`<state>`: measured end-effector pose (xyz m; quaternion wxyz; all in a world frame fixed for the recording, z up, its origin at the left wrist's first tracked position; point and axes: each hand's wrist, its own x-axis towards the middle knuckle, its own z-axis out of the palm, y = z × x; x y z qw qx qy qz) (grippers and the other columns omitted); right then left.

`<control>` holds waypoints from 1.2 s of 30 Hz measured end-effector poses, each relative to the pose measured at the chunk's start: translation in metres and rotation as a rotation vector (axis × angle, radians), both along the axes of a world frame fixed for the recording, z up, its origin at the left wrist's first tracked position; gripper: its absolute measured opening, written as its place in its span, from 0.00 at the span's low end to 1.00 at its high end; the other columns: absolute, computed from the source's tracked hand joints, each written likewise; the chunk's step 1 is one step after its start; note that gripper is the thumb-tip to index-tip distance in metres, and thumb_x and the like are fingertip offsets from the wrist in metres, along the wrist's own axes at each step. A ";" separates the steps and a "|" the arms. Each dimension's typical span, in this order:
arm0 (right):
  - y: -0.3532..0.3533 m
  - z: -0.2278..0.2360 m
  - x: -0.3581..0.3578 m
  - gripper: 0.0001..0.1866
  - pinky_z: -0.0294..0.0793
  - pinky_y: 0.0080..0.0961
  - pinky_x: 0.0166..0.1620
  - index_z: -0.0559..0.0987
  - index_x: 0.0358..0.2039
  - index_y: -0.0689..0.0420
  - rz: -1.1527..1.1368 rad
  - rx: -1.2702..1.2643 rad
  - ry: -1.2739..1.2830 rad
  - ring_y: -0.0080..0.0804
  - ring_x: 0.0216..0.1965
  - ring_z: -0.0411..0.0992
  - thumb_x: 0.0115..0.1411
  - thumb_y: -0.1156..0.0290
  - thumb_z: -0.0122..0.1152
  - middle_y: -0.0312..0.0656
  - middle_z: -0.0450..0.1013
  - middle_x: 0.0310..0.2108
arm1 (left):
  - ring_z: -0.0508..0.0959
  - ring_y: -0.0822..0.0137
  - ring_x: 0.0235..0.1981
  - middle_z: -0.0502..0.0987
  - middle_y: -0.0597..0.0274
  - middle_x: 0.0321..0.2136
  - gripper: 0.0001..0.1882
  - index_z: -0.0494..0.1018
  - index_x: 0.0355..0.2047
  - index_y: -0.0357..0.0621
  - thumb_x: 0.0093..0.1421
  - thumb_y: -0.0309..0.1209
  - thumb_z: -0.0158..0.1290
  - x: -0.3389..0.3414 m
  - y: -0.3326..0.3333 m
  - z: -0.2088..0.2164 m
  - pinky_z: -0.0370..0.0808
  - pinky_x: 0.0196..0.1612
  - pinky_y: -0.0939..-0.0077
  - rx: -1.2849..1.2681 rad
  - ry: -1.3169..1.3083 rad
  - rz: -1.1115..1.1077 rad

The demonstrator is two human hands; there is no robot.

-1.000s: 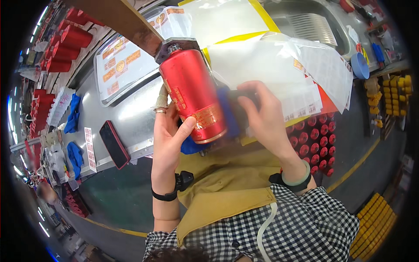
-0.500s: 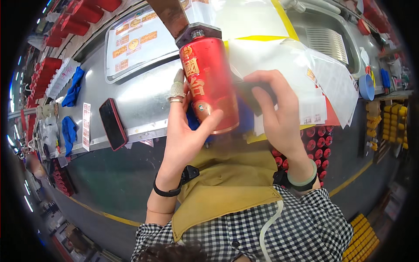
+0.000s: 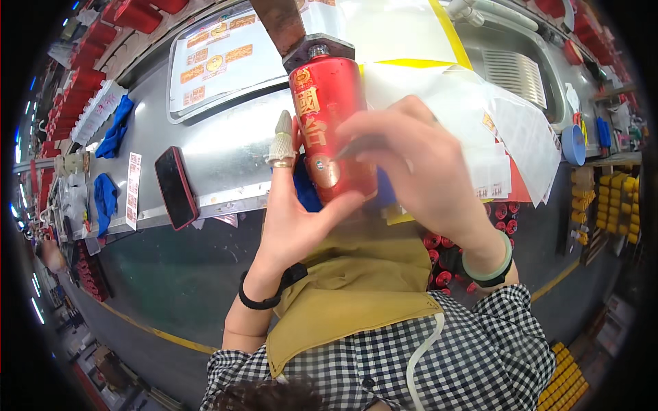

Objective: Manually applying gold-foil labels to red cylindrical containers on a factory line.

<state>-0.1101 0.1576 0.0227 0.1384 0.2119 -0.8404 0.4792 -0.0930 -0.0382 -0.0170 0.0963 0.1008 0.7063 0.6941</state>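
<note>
A glossy red bottle (image 3: pixel 327 96) with gold lettering and a small round emblem lies with its neck in a notched metal bracket (image 3: pixel 322 46). My left hand (image 3: pixel 291 222) is wrapped round its lower end, the thumb across the near side. One left finger wears a pale finger cot (image 3: pixel 281 147). In my right hand (image 3: pixel 428 168), somewhat blurred, is a dark thin flat piece (image 3: pixel 361 144), pinched between thumb and fingers, over the bottle's front beside the emblem. Blue cloth (image 3: pixel 307 185) shows under the bottle.
A metal tray (image 3: pixel 179 75) with decal sheets lies at the back left. A phone (image 3: pixel 176 188), a decal strip (image 3: pixel 133 190) and blue cloths (image 3: pixel 105 203) are on the steel bench's left. Translucent sheets (image 3: pixel 473 113) lie right, near a sink (image 3: pixel 555 61). Red bottles (image 3: pixel 439 240) stand below.
My right hand has moved left with the dark flat piece, from the bottle's right side onto its front. My left hand keeps its hold; the bottle looks slightly turned.
</note>
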 end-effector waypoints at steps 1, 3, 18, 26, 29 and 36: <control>0.001 -0.007 -0.001 0.19 0.73 0.35 0.45 0.81 0.44 0.54 -0.003 0.000 -0.001 0.39 0.37 0.73 0.50 0.82 0.67 0.38 0.79 0.34 | 0.63 0.58 0.67 0.60 0.45 0.67 0.58 0.41 0.74 0.32 0.55 0.31 0.71 0.001 -0.002 -0.001 0.61 0.68 0.63 0.000 -0.001 -0.003; 0.008 -0.016 -0.006 0.17 0.73 0.34 0.45 0.82 0.42 0.55 -0.160 0.095 0.176 0.39 0.37 0.74 0.51 0.82 0.68 0.38 0.79 0.34 | 0.59 0.51 0.70 0.56 0.41 0.69 0.63 0.43 0.74 0.33 0.50 0.37 0.75 0.002 -0.008 -0.004 0.60 0.69 0.59 -0.257 0.292 -0.026; 0.021 -0.022 0.012 0.12 0.73 0.30 0.44 0.85 0.34 0.54 -0.174 0.084 0.214 0.34 0.38 0.76 0.48 0.80 0.71 0.33 0.81 0.34 | 0.61 0.44 0.67 0.66 0.47 0.65 0.21 0.83 0.43 0.57 0.47 0.32 0.73 0.008 -0.009 -0.027 0.65 0.65 0.53 -0.801 1.051 0.104; 0.019 -0.024 0.012 0.12 0.74 0.30 0.45 0.82 0.38 0.57 -0.092 0.089 0.129 0.35 0.38 0.78 0.53 0.81 0.68 0.37 0.79 0.33 | 0.63 0.42 0.66 0.58 0.38 0.68 0.58 0.54 0.69 0.32 0.44 0.38 0.77 0.006 -0.001 -0.029 0.62 0.67 0.53 -0.489 0.449 0.129; 0.014 -0.023 0.013 0.11 0.75 0.29 0.47 0.81 0.42 0.60 -0.275 -0.212 -0.102 0.36 0.38 0.78 0.58 0.84 0.64 0.43 0.79 0.37 | 0.62 0.45 0.68 0.58 0.38 0.68 0.61 0.52 0.71 0.33 0.44 0.37 0.77 0.005 -0.003 -0.025 0.61 0.68 0.54 -0.473 0.430 0.096; 0.011 -0.027 0.025 0.12 0.72 0.20 0.47 0.74 0.52 0.64 -0.173 -0.453 -0.445 0.21 0.41 0.72 0.71 0.78 0.49 0.38 0.75 0.41 | 0.64 0.58 0.66 0.61 0.48 0.66 0.54 0.44 0.73 0.34 0.56 0.30 0.68 -0.004 0.004 -0.014 0.63 0.68 0.61 0.009 0.055 0.016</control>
